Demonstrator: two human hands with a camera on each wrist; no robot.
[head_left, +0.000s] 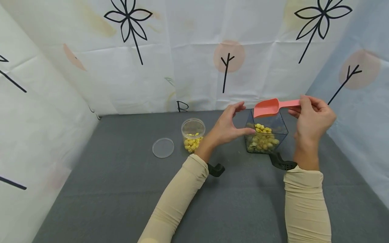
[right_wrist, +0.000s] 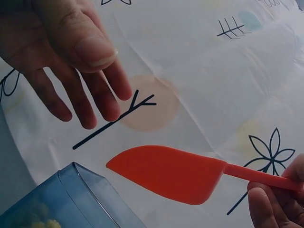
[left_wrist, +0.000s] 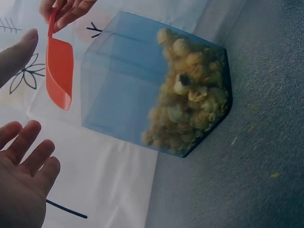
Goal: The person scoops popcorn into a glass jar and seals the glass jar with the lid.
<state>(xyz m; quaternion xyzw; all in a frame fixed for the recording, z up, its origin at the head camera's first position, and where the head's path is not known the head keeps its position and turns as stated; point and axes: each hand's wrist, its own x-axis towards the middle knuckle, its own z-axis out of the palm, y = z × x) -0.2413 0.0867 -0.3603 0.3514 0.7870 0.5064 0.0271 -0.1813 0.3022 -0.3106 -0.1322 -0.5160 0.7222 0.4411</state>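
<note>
My right hand (head_left: 316,116) pinches the handle of a red-orange scoop (head_left: 267,108), held over a clear square container (head_left: 281,126). Popcorn (left_wrist: 190,95) fills the lower part of that container, as the left wrist view shows. No popcorn shows in the part of the scoop that I can see. My left hand (head_left: 226,125) is spread with thumb and fingers apart, just left of the container's rim and holding nothing. In the right wrist view the scoop's blade (right_wrist: 171,173) hangs above the container's edge, below the left hand's fingers.
Left of my left hand stands a round clear jar (head_left: 192,130), open at the top, with yellow popcorn inside. Its clear round lid (head_left: 163,147) lies flat on the grey table (head_left: 127,189). A patterned white cloth (head_left: 188,67) rises behind the table.
</note>
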